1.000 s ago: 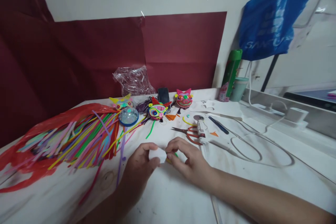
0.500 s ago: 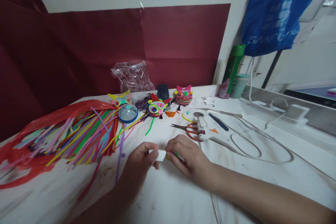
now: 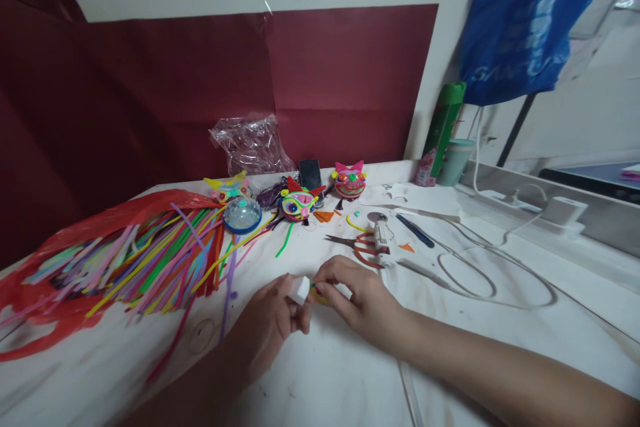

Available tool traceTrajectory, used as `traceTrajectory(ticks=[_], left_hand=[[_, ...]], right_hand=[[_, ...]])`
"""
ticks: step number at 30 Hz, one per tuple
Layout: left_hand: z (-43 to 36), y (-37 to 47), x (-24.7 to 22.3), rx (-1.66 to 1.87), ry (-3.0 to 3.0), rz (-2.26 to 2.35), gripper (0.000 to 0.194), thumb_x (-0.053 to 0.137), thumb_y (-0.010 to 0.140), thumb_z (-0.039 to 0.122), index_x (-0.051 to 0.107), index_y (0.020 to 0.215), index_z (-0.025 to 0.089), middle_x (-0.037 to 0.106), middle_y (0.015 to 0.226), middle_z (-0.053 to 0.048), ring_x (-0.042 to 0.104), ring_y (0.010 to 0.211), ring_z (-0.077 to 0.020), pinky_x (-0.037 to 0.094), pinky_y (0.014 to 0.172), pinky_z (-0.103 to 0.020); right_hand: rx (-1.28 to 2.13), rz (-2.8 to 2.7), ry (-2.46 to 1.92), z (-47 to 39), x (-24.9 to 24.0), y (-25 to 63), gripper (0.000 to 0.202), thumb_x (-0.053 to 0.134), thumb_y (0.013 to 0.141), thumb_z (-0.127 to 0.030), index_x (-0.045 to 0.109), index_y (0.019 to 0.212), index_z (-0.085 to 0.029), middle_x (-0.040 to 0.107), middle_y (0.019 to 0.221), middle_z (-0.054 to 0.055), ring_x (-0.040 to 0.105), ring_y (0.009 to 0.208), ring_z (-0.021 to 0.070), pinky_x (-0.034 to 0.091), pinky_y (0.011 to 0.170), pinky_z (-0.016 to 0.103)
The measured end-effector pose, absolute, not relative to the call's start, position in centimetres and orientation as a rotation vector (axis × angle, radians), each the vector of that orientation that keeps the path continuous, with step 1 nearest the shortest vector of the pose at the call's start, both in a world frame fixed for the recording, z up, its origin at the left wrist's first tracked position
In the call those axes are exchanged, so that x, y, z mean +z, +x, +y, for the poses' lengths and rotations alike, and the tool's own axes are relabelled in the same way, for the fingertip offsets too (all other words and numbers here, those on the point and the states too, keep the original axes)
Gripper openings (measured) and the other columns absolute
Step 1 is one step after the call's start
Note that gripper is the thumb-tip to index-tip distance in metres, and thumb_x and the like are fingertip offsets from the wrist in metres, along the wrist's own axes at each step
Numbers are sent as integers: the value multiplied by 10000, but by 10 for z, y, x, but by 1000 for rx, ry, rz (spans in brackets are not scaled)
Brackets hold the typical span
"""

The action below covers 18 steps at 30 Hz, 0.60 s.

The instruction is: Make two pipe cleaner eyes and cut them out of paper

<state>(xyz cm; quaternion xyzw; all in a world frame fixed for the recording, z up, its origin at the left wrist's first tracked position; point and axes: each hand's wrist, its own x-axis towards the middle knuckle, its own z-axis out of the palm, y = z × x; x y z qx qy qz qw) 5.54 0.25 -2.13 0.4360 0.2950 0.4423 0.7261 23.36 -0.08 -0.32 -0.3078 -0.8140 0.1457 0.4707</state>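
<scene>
A small white block is held between the thumb and fingers of my left hand. Just right of it, my right hand is closed, thumb against fingers, on a small yellow and green piece. The two hands nearly meet low over the table. Beyond them lie orange-handled scissors and a white glue gun. Farther back sit a red-eared, multicoloured head figure and a pink-eared one. A clear dome with a blue rim stands before a yellow-eared figure.
Many coloured fuzzy strips spread over a red plastic bag at the left. Behind are a phone and crumpled clear film. At right are a dark-blue-handled tool, looping cables, a green can and a cup.
The white block has turned in my left hand and now shows more of its faces. My left fingers have shifted and spread lower, while my right fingertips have moved slightly left, showing more yellow.
</scene>
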Motion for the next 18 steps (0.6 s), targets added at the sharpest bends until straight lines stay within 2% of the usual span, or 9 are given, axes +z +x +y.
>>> traceTrajectory(ticks=[5, 9, 13, 18], left_hand=[[3, 55, -23, 921, 912, 570, 283, 558, 875, 399, 614, 762, 145, 597, 718, -12, 545, 545, -118, 421, 580, -281], [3, 56, -25, 884, 909, 579, 299, 596, 843, 428, 635, 788, 138, 642, 774, -34, 548, 512, -113, 424, 573, -287], [4, 57, -26, 854, 907, 602, 311, 614, 824, 446, 631, 764, 141, 644, 721, -36, 549, 497, -125, 433, 567, -300], [4, 57, -27, 858, 932, 605, 330, 581, 849, 457, 632, 780, 138, 635, 717, -39, 535, 499, -116, 421, 575, -297]], right_hand=[[500, -1934, -825, -4, -2, 232, 158, 498, 880, -118, 581, 763, -185, 646, 727, 31, 596, 702, 145, 480, 655, 260], [591, -1876, -883, -3, -1, 231, 157, 517, 852, -94, 575, 741, -188, 637, 668, 1, 576, 644, 129, 450, 605, 237], [672, -1874, -874, -5, 1, 230, 148, 518, 854, -84, 585, 768, -183, 633, 646, -7, 576, 639, 125, 452, 617, 235], [653, -1882, -864, -7, 3, 231, 131, 526, 856, -100, 579, 771, -184, 637, 661, 3, 590, 663, 136, 457, 614, 238]])
